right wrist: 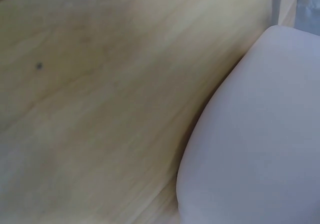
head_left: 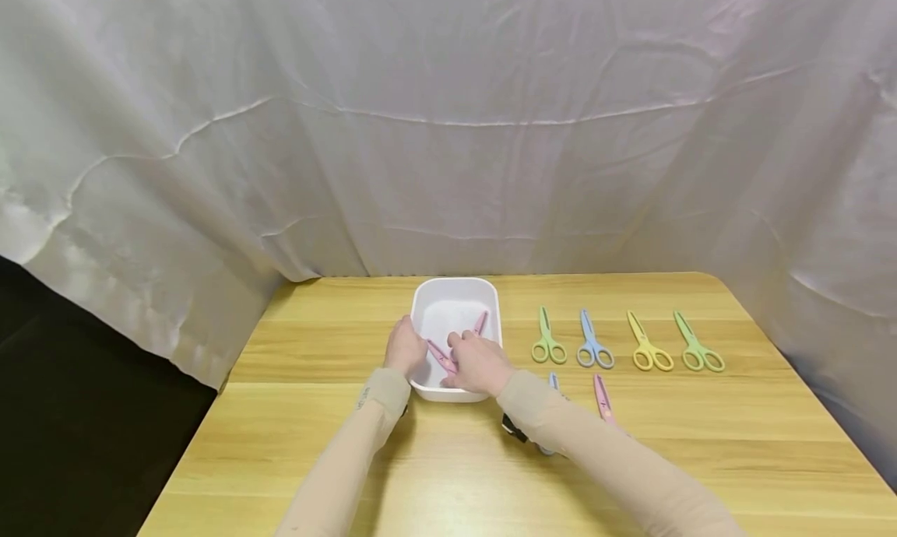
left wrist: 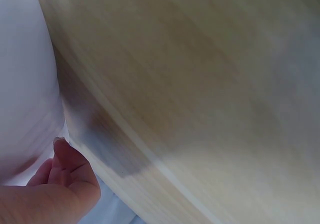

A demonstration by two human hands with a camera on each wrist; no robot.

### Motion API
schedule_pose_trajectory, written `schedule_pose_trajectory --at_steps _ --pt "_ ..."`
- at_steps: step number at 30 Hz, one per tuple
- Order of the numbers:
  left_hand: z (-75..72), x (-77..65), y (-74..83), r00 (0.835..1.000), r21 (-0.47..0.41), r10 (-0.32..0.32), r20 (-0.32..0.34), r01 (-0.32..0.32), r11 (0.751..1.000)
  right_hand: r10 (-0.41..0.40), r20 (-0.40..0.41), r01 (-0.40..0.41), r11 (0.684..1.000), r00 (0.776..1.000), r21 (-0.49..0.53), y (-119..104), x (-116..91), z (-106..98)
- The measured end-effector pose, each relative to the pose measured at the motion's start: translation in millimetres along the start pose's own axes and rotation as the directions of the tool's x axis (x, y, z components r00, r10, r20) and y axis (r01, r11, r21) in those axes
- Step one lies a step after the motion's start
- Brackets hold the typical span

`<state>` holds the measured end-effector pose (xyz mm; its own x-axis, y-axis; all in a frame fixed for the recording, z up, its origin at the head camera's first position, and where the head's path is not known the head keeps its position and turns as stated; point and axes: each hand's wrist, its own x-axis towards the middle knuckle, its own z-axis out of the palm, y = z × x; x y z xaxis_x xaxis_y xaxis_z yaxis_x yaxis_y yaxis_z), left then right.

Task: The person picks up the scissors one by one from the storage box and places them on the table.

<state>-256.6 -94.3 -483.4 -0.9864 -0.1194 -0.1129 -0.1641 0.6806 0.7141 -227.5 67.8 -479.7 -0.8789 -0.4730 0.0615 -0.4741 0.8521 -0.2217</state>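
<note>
A white plastic bin (head_left: 455, 288) with rounded corners stands near the table's far edge. My left hand (head_left: 406, 346) grips its left rim; in the left wrist view the thumb of that hand (left wrist: 67, 184) lies along the bin's wall (left wrist: 25, 84). Reaching inside over the right side, my right hand (head_left: 480, 362) has its fingers curled over pink scissors (head_left: 441, 356), whose handles it hides. Another pink blade (head_left: 480, 321) points up and right from behind the same hand. Only the bin's outer wall (right wrist: 255, 129) and the table show in the right wrist view.
Right of the bin, green scissors (head_left: 546, 338), blue scissors (head_left: 591, 342), yellow scissors (head_left: 645, 342) and more green scissors (head_left: 692, 344) lie in a row. Nearer, blue scissors (head_left: 554, 380) and pink scissors (head_left: 603, 397) are partly covered by my right arm. A pale curtain (head_left: 448, 171) hangs behind the table.
</note>
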Motion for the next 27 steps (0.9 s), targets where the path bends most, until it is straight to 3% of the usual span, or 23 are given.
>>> schedule_pose_trajectory --at_steps 8,16,27 --pt "-0.4 -0.7 -0.5 1.000 -0.020 -0.020 0.008 0.020 1.000 0.023 0.021 -0.023 1.000 1.000 0.001 -2.5 0.8 -1.2" --pt "1.9 0.9 -1.9 1.000 0.000 0.011 -0.009 -0.011 1.000 0.026 0.057 -0.025 0.999 0.998 -0.027 -0.3 1.5 1.2" --pt "1.8 2.0 -3.2 0.999 -0.006 0.027 -0.019 -0.027 1.000 0.026 0.035 -0.026 1.000 0.999 -0.012 -2.0 1.3 -0.4"
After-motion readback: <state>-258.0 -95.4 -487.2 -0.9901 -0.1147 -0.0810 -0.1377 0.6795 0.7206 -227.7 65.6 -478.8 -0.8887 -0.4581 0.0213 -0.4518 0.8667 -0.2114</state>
